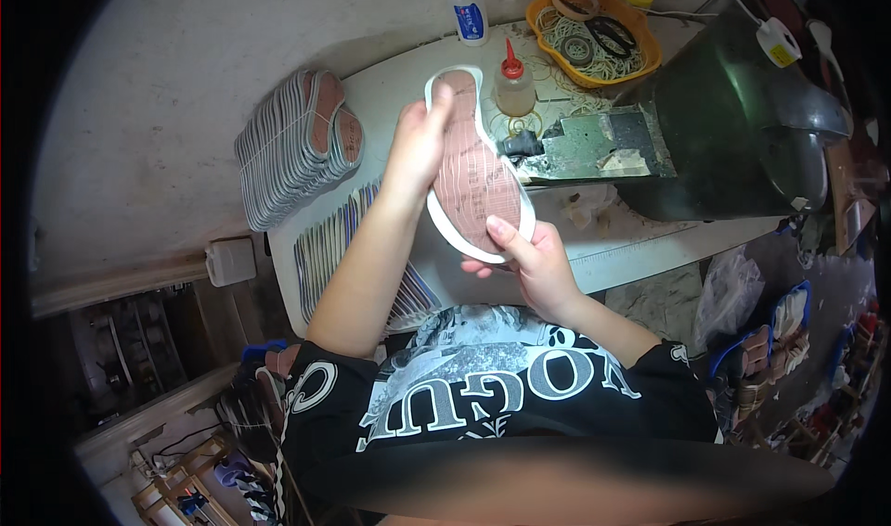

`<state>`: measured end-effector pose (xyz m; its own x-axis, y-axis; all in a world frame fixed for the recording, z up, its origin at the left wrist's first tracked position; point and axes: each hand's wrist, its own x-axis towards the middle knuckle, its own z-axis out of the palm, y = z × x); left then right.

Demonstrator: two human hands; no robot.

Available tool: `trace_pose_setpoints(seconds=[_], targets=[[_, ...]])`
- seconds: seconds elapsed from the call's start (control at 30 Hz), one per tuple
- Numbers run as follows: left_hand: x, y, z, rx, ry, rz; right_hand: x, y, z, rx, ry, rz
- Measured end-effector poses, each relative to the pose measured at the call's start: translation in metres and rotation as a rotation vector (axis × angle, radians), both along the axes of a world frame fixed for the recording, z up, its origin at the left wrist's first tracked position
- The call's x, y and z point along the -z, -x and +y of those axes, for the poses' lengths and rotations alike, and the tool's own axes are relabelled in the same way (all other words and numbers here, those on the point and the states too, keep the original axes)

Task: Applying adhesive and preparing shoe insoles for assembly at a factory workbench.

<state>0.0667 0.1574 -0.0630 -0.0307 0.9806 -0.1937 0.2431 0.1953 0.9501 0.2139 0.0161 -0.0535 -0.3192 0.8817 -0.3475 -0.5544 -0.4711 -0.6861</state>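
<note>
Both my hands hold one shoe insole point(475, 178), pinkish-brown on its upward face with a white rim. It is tilted over the worktable, narrow end pointing away from me. My left hand point(419, 146) grips the narrow end, thumb lying on the face and fingers hidden beneath. Around the wide end my right hand point(534, 262) is closed, thumb on top and fingertips showing under the near edge. Just right of the insole, the narrow arm point(594, 146) of a green machine point(733, 127) reaches in; I cannot tell whether they touch.
Tied insoles form a stack point(292, 150) at the left, with a row of thin edge-on pieces point(325, 238) nearer me. Behind stand a red-tipped squeeze bottle point(514, 90), a blue-labelled white bottle point(470, 16) and a yellow basket point(652, 62) of cords and rings.
</note>
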Motion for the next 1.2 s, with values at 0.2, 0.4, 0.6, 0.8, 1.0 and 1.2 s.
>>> trace_pose_setpoints(seconds=[0.2, 0.4, 0.6, 0.8, 1.0, 1.2], targets=[[0.001, 0.018, 0.015, -0.101, -0.243, 0.235, -0.011, 0.009, 0.019, 0.04, 0.036, 0.035], [-0.042, 0.039, 0.022, 0.742, -0.447, 0.451, 0.002, 0.002, 0.022, -0.172, -0.138, -0.109], [-0.07, 0.062, -0.012, 0.945, -0.458, 0.304, -0.005, 0.002, 0.003, -0.25, -0.405, -0.297], [-0.094, 0.07, -0.047, 0.895, -0.545, 0.597, -0.004, 0.001, -0.006, -0.309, -0.505, -0.412], [-0.029, 0.058, -0.097, -0.188, -0.585, -0.119, -0.01, 0.01, -0.02, -0.216, -0.386, -0.295], [-0.029, 0.047, -0.135, 0.03, 0.077, -1.044, -0.013, 0.008, -0.02, -0.381, -0.535, -0.424]])
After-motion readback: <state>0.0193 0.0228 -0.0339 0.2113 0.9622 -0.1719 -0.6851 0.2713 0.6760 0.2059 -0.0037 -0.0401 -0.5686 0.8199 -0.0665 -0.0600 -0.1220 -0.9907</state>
